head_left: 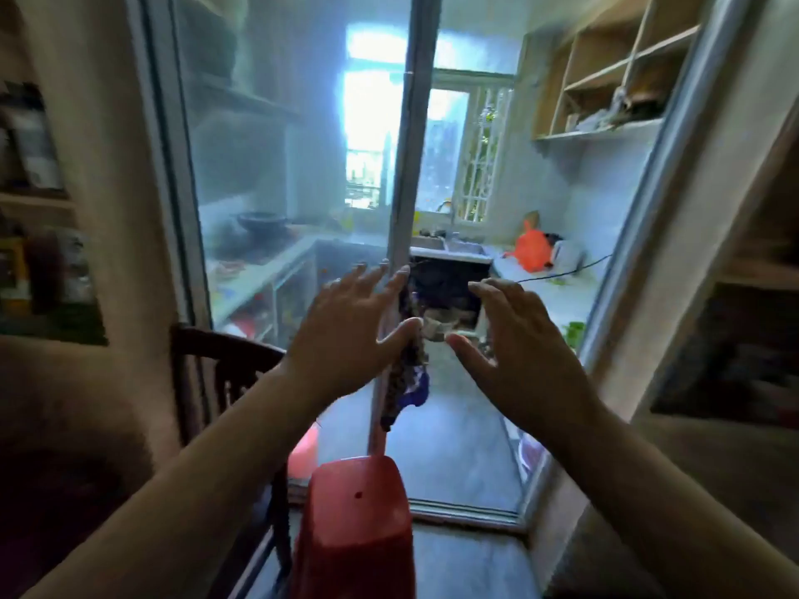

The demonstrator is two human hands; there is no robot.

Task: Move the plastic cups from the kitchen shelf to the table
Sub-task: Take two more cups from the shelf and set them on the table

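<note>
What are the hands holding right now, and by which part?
Nothing. The left hand and right hand are both open, fingers spread, raised in front of the kitchen doorway; no cup is in either.

Home kitchen, seen through a sliding glass door.
Beyond the right hand (525,352): steel sink (449,248), white tiled counter (557,291); above it, open wooden wall shelves (605,75).

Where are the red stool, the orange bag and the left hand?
red stool (359,508): head view, on its seat top.
orange bag (532,248): head view, on its middle.
left hand (350,335): head view, on its back.
</note>
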